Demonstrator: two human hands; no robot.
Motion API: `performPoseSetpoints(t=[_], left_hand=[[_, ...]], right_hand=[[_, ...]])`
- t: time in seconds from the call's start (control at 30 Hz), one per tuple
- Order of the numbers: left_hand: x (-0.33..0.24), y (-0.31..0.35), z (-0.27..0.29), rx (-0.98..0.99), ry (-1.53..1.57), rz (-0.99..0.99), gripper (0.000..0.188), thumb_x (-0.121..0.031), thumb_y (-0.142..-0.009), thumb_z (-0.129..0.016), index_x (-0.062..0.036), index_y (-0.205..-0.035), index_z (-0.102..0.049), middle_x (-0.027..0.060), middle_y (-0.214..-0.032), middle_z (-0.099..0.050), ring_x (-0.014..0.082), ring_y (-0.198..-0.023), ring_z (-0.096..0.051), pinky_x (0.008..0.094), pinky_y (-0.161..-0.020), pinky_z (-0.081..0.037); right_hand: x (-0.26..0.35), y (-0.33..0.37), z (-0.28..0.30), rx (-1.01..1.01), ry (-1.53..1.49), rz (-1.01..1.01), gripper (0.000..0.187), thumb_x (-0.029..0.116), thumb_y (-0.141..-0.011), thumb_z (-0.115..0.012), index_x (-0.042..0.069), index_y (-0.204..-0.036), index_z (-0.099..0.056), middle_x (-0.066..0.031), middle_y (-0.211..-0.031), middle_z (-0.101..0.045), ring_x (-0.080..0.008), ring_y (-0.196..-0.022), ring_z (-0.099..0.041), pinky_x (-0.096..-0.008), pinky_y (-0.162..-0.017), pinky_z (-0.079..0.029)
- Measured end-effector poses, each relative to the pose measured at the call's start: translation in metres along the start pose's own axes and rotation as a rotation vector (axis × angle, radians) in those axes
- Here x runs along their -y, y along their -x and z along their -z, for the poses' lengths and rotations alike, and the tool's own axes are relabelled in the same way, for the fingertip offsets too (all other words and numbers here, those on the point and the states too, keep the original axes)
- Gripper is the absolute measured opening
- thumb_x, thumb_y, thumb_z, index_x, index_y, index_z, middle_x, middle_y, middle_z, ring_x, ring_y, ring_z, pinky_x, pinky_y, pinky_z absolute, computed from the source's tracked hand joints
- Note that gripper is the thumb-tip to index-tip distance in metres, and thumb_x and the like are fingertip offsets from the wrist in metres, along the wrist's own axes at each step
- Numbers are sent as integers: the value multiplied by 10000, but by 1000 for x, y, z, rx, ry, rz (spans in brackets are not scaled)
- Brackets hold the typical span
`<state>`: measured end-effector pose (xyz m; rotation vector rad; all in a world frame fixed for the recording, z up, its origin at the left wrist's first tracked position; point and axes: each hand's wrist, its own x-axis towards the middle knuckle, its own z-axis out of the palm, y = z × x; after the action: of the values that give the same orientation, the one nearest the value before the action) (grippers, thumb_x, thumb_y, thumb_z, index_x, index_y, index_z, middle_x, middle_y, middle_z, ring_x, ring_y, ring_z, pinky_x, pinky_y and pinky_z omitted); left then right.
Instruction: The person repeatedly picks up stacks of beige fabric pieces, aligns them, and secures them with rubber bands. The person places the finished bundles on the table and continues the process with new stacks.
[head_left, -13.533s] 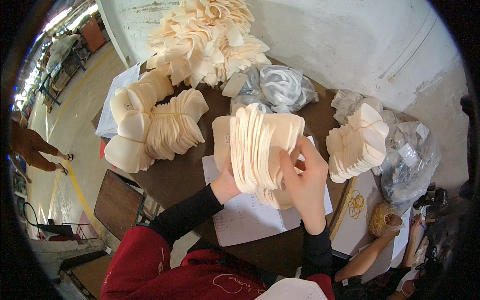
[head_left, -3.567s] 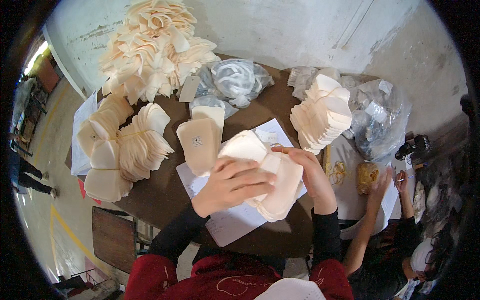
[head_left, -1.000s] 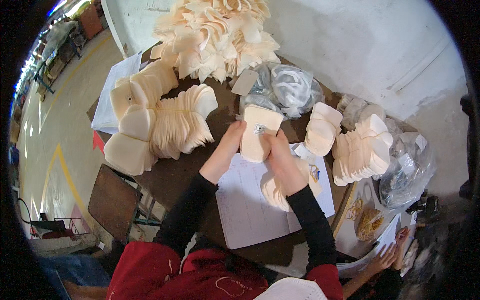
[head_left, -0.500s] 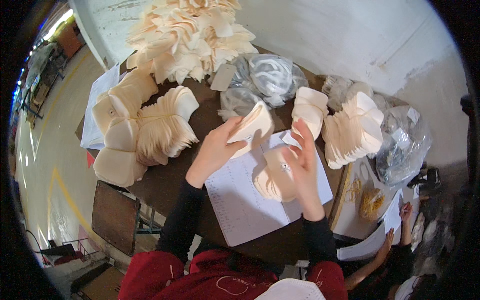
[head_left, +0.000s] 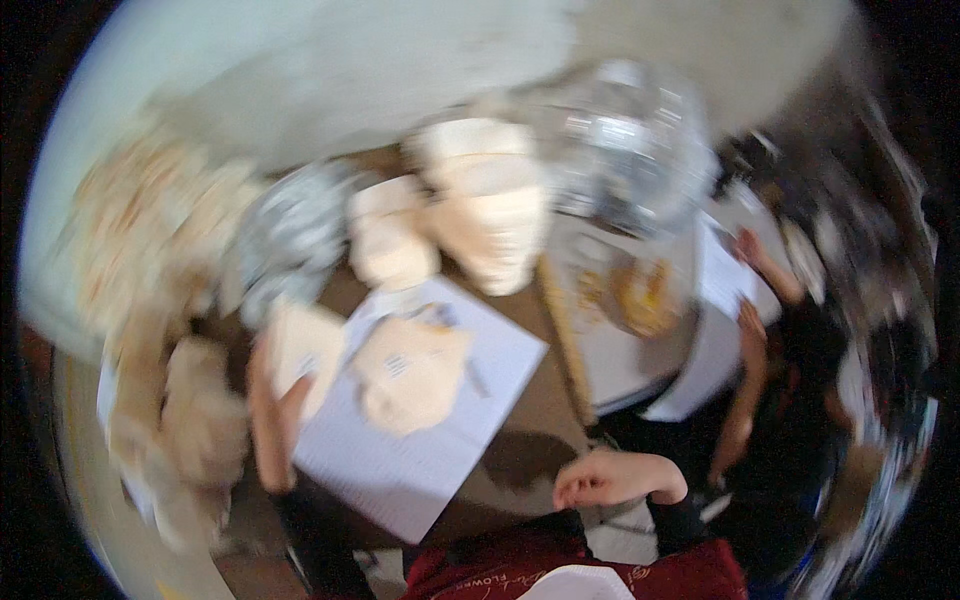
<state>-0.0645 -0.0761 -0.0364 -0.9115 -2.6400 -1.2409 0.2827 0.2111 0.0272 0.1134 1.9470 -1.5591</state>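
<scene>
Motion blurs the whole head view. My left hand [head_left: 275,410] is closed round a small stack of cream, soft-looking cut pieces [head_left: 305,355], with a small dark printed mark by the thumb. Right of it, another small stack of cream pieces [head_left: 412,375], also marked, lies fanned on an open notebook or paper sheets [head_left: 480,400]. Away from the pieces, my right hand [head_left: 615,480] is above the table's front edge near my body. Its fingers are curled in, and nothing shows in them.
Tied bundles of cream pieces [head_left: 485,200] stand behind the paper, others [head_left: 205,410] at the left. A loose cream heap [head_left: 150,220] and clear bags [head_left: 295,225] lie farther back. To the right are a yellow bundle [head_left: 645,300] on a pale surface and another person's arms [head_left: 745,390].
The whole view has swung to the right. My right hand has left the stack on the paper and drawn back toward my body, its fingers curling. My left hand still holds its stack.
</scene>
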Motion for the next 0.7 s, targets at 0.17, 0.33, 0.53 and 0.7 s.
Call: performPoseSetpoints(t=[0.17, 0.33, 0.53, 0.7], left_hand=[[-18, 7, -3, -184, 20, -70, 740, -14, -775, -678, -14, -1454, -384, 187, -1448, -441, 296, -1326, -427, 401, -1108, -328], [-44, 69, -76, 17, 177, -76, 692, -36, -801, -666, -16, -1441, -403, 179, -1410, -471, 281, -1278, -457, 385, -1067, -356], [-61, 245, -204, 887, 268, 102, 635, -61, -832, -651, -18, -1425, -427, 169, -1365, -507, 264, -1219, -492, 367, -1019, -389], [-52, 339, -244, 1313, 219, 223, 589, -83, -858, -638, -20, -1412, -447, 160, -1326, -537, 249, -1171, -521, 351, -979, -416]], right_hand=[[-184, 51, -141, 569, 212, -664, 412, 335, -834, -672, -15, -1052, -676, -181, -942, -689, -241, -807, -623, -425, -725, -481], [-282, 79, -330, -62, -362, -1046, 418, 331, -850, -661, -15, -1085, -659, -158, -934, -683, -224, -798, -616, -411, -720, -483], [-304, 41, -379, -526, -627, -999, 427, 326, -869, -647, -16, -1125, -640, -131, -924, -676, -205, -788, -608, -393, -713, -486], [-318, 38, -352, -618, -620, -946, 435, 322, -886, -636, -16, -1158, -623, -108, -916, -670, -188, -779, -601, -379, -708, -488]])
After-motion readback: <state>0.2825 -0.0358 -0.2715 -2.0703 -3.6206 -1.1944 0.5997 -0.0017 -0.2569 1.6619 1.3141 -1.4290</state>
